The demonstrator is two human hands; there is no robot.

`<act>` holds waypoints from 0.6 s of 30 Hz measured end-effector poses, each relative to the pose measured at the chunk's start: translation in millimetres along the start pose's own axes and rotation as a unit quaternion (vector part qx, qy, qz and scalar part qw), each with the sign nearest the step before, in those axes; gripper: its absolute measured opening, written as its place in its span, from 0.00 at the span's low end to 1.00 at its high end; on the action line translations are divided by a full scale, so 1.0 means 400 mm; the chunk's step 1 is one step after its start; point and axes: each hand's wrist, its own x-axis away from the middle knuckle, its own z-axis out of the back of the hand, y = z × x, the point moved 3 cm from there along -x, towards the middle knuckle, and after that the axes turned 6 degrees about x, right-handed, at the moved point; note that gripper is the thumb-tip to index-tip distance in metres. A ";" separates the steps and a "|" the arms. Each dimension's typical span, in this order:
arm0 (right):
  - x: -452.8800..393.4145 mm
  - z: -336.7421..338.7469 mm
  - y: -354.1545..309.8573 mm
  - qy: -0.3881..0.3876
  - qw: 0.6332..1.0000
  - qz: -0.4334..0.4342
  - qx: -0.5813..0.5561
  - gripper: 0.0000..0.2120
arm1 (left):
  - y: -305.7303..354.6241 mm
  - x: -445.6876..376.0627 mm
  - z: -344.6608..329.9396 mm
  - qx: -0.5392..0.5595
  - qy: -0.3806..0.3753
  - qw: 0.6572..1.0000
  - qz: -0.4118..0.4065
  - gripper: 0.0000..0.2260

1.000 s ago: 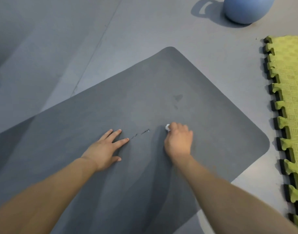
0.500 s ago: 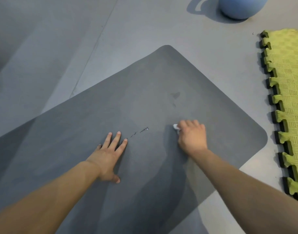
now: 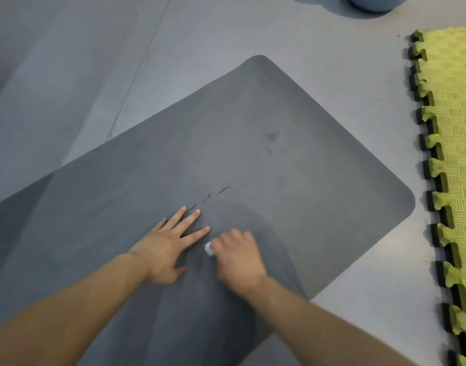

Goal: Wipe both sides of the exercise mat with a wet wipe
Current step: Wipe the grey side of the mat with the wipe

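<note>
One exercise mat (image 3: 253, 159), one wet wipe (image 3: 208, 248), two hands, one green puzzle mat (image 3: 454, 159), one blue ball (image 3: 372, 2).

Exercise mat (image 3: 292, 159): dark grey, rounded corners, lay flat on floor, set diagonally; short broken tear line near middle, small dark spot beyond it. Wet wipe (image 3: 208, 249): small white wad, pressed on mat surface near its middle, mostly hidden, only edge showed.
</note>
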 end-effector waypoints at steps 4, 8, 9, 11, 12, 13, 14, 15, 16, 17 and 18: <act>-0.011 0.067 0.288 0.069 0.988 -0.121 0.065 0.03 | 0.016 0.019 -0.024 0.014 0.024 1.000 -0.005 0.46; 0.010 0.080 0.363 0.096 0.969 -0.218 0.057 0.02 | 0.043 0.012 -0.044 0.010 0.051 0.999 -0.014 0.53; 0.013 0.067 0.323 0.099 0.970 -0.218 0.046 0.02 | 0.047 0.009 -0.045 0.009 0.053 0.998 -0.017 0.54; 0.029 0.023 0.198 0.083 0.979 -0.186 0.015 0.05 | 0.045 0.004 -0.045 0.013 0.057 0.998 -0.023 0.55; 0.043 0.003 0.125 0.064 0.984 -0.163 -0.008 0.07 | 0.041 0.001 -0.045 0.015 0.058 0.998 -0.025 0.55; 0.060 -0.012 0.055 0.041 0.989 -0.140 -0.031 0.09 | 0.038 0.001 -0.046 0.014 0.060 0.998 -0.027 0.55; 0.078 -0.024 -0.003 0.024 0.992 -0.117 -0.052 0.10 | 0.034 0.001 -0.048 0.013 0.065 0.997 -0.030 0.55; 0.097 -0.030 -0.046 0.009 0.994 -0.091 -0.068 0.09 | 0.032 0.001 -0.051 0.011 0.068 0.997 -0.032 0.54; 0.110 -0.030 -0.071 0.001 0.996 -0.056 -0.074 0.09 | 0.031 0.000 -0.054 0.008 0.071 0.997 -0.032 0.54; 0.116 -0.022 -0.075 0.000 0.997 -0.016 -0.069 0.07 | 0.031 0.000 -0.056 0.006 0.073 0.997 -0.031 0.53; 0.112 -0.013 -0.057 0.001 0.999 0.019 -0.049 0.06 | 0.029 0.000 -0.057 0.004 0.074 0.997 -0.030 0.53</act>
